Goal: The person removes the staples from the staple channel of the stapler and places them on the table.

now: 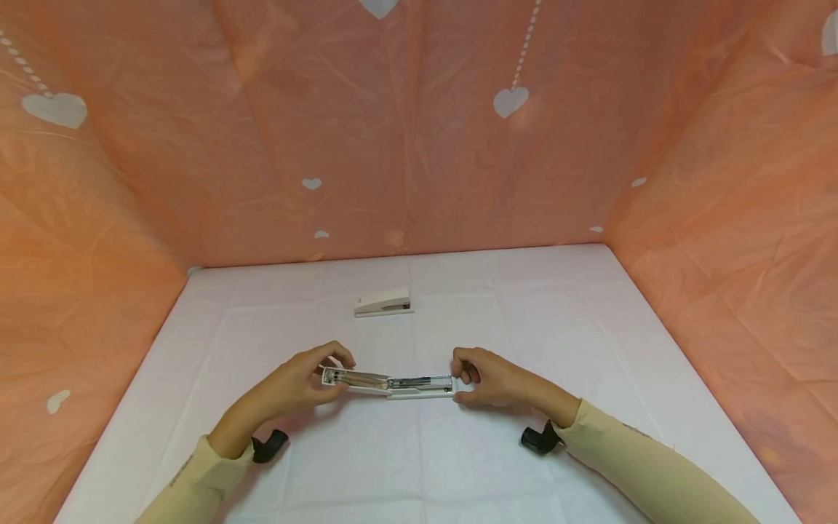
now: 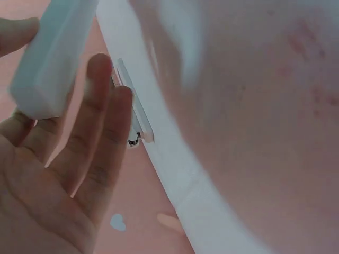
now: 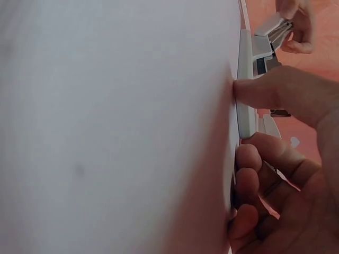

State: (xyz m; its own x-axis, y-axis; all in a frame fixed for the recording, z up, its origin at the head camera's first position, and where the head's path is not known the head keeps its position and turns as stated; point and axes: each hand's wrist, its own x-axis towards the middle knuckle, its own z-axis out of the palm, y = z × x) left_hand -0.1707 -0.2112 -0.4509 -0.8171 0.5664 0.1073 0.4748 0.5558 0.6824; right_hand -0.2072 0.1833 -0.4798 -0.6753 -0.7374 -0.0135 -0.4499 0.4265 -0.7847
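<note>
An unfolded white stapler [image 1: 419, 394] lies across the middle of the white table, its top cover swung back to the left and its metal inside facing up. My left hand [image 1: 297, 378] holds the end of the raised cover [image 2: 55, 63] between thumb and fingers; two fingers stand off it, nearly straight. At the other end, my right hand [image 1: 497, 378] pinches the base [image 3: 246, 100], with the thumb on its near long side and the index finger at its tip. The remaining right fingers curl close to the tabletop.
Behind the hands, a second white stapler [image 1: 382, 304] stands folded on the table [image 1: 511, 466]. Orange cloth [image 1: 406, 160] with white hearts hangs along the back and both sides. A black wrist mount [image 1: 540, 439] sits under each forearm.
</note>
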